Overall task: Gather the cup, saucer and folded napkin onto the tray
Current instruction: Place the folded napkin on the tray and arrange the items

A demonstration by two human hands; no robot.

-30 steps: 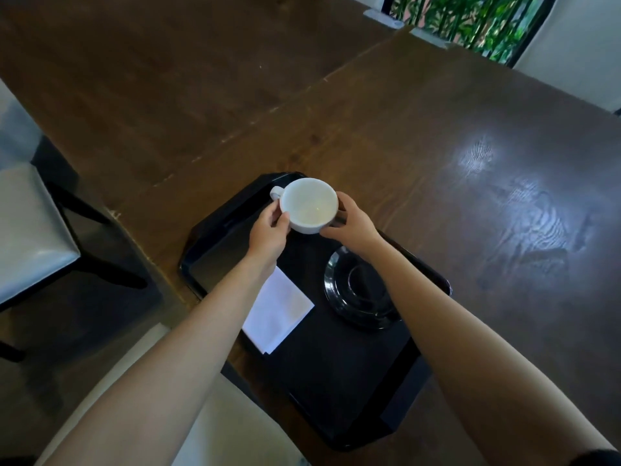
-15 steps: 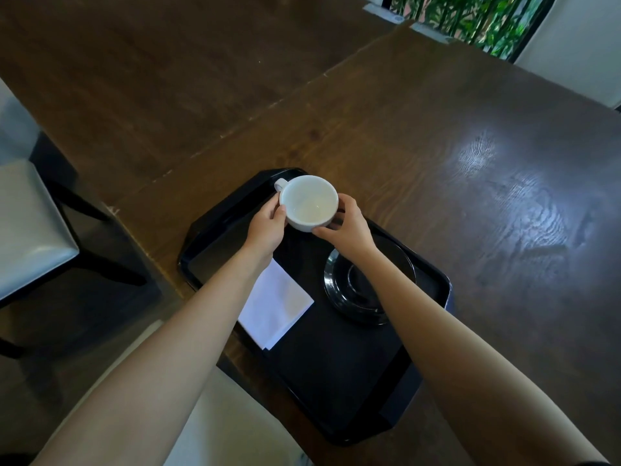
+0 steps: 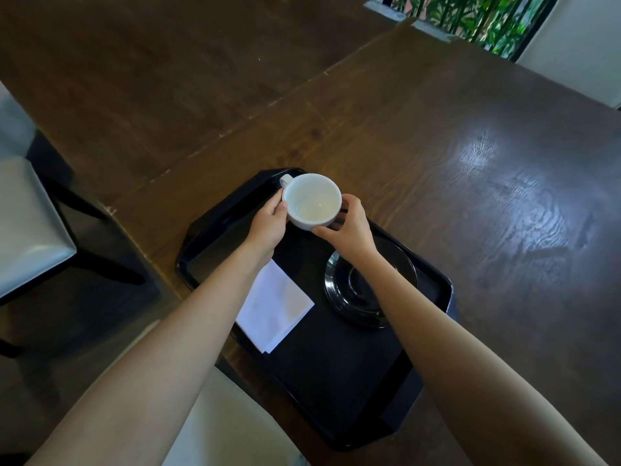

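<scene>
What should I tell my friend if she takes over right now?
Left hand and right hand: both grip the round white ceramic cup, upright, over the far end of the black plastic tray.
Black glossy saucer: on the tray, empty.
Folded white napkin: on the tray.
Done: saucer and napkin gathered.
Left: set the cup down, probably on the saucer.

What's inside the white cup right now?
The cup, held by the left hand and right hand, looks empty: only its pale inner bottom shows. What lies beneath it is hidden.
</scene>
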